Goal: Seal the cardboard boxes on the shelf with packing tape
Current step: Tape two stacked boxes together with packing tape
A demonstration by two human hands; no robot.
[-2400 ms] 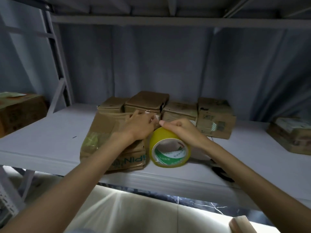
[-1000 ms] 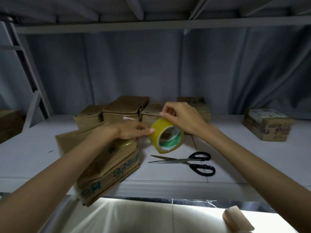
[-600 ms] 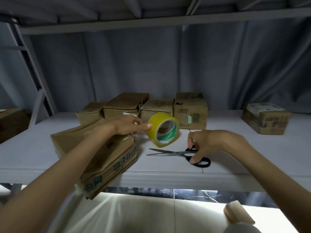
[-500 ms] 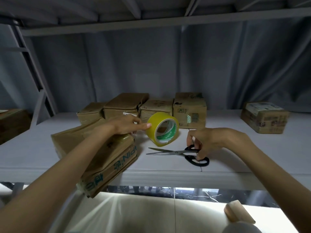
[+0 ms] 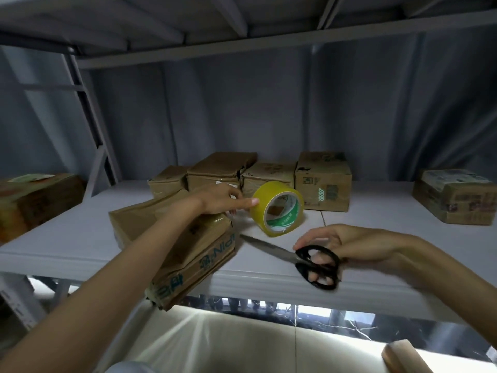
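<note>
At the far left of the white shelf [image 5: 80, 232] sits a lone cardboard box [image 5: 35, 200]. Further right, the flat box [image 5: 185, 246] being sealed lies skewed, one corner overhanging the shelf's front edge. The left hand [image 5: 223, 200] rests on its top, index finger straight and touching the yellow tape roll [image 5: 278, 208], which stands on edge just beside the box. Four boxes [image 5: 322, 181] line up behind. The right hand [image 5: 338, 243] grips the black-handled scissors [image 5: 295, 257], blades closed. Another box [image 5: 454, 196] sits far right.
</note>
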